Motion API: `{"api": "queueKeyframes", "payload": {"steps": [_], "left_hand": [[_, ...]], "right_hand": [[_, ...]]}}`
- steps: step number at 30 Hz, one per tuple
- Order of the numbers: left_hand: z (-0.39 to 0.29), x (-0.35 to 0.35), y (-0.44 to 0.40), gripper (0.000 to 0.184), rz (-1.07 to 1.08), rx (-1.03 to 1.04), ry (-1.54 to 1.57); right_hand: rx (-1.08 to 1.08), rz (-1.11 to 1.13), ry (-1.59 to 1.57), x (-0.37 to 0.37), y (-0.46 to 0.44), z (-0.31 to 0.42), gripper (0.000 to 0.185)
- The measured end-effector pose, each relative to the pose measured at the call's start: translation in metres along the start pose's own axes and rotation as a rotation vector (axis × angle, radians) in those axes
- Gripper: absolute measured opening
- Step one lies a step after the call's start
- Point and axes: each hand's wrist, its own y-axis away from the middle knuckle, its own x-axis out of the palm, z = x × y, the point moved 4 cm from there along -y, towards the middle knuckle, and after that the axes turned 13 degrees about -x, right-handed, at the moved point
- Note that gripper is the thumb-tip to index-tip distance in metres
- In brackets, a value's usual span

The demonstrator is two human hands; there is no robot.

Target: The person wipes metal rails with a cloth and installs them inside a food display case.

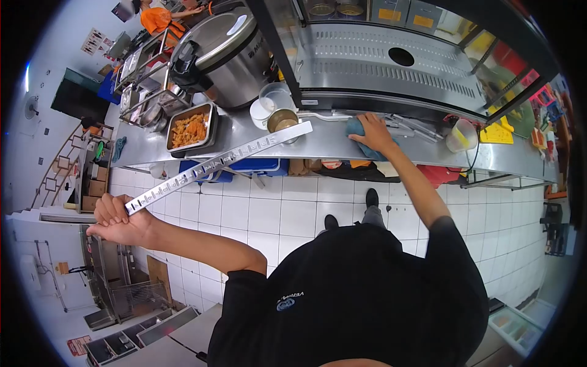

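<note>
My left hand [122,221] is wrapped round one end of a long, flat metal strip [217,164] with a row of dark slot-like marks. Held out to the left, the strip slants up so that its far end overlaps a small metal pot [282,120] in view. My right hand [375,132] is on the steel counter, its fingers bent over a blue-green cloth [355,127]. Part of that cloth shows below the palm. Several thin metal strips [413,126] lie just right of this hand, against the base of a glass-sided display case.
The display case [391,61] rises behind the counter [238,131]. Leftward stand a large lidded cooker [223,58] and a tray of fried food [191,129]. A plastic jug [461,136] and yellow board [496,133] are at right. Another person [158,23] in orange is far left.
</note>
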Motion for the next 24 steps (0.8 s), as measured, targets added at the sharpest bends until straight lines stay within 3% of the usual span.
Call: {"api": "queueKeyframes", "payload": {"steps": [1,3,4,5,6,8,9,11,15,17,18,21,22,24], "left_hand": [[0.008,0.005,0.004,0.060,-0.006,0.020,-0.022],[0.029,0.014,0.012,0.059,-0.005,0.057,-0.007],[0.048,0.021,0.018,0.059,-0.004,0.075,0.002],[0.070,0.029,0.027,0.059,-0.018,0.110,0.003],[0.096,0.037,0.038,0.058,-0.035,0.147,0.005],[0.160,0.046,0.062,0.058,-0.249,0.225,-0.163],[0.196,0.056,0.076,0.059,-0.270,0.195,-0.152],[0.258,0.065,0.111,0.061,-0.293,0.163,-0.143],[0.350,0.083,0.181,0.068,-0.224,0.132,-0.341],[0.394,0.078,0.215,0.076,-0.489,-0.053,-0.383],[0.416,0.069,0.235,0.085,-0.504,-0.230,-0.476],[0.481,0.027,0.298,0.074,-0.359,-0.764,-0.803],[0.494,0.010,0.307,0.059,-0.390,-0.863,-0.926],[0.512,-0.031,0.310,0.044,-0.498,-0.727,-1.067]], "right_hand": [[0.005,-0.080,0.155,0.005,-0.007,-0.008,0.070],[0.050,-0.354,-0.028,0.001,-0.017,-0.003,0.071],[0.221,-0.286,-0.421,-0.005,-0.019,0.013,0.066],[0.234,-0.042,-1.018,-0.007,-0.021,0.032,0.064],[0.282,-0.012,-1.666,0.003,-0.014,0.057,0.054],[0.332,-0.141,-2.315,-0.057,-0.016,0.106,0.046],[0.325,-0.106,-2.305,-0.085,-0.027,0.109,0.046],[0.622,-0.270,-2.422,-0.113,-0.035,0.101,0.029],[0.533,-0.277,-2.193,-0.111,-0.069,0.046,0.019],[0.495,-0.223,-2.093,-0.120,-0.101,0.021,0.019],[0.462,-0.197,-2.011,-0.121,-0.117,0.010,0.019],[0.432,-0.126,-1.776,-0.103,-0.169,-0.018,0.019],[0.418,-0.114,-1.762,-0.097,-0.185,-0.028,0.019],[0.153,0.048,-1.471,-0.090,-0.215,-0.041,0.025]]}}
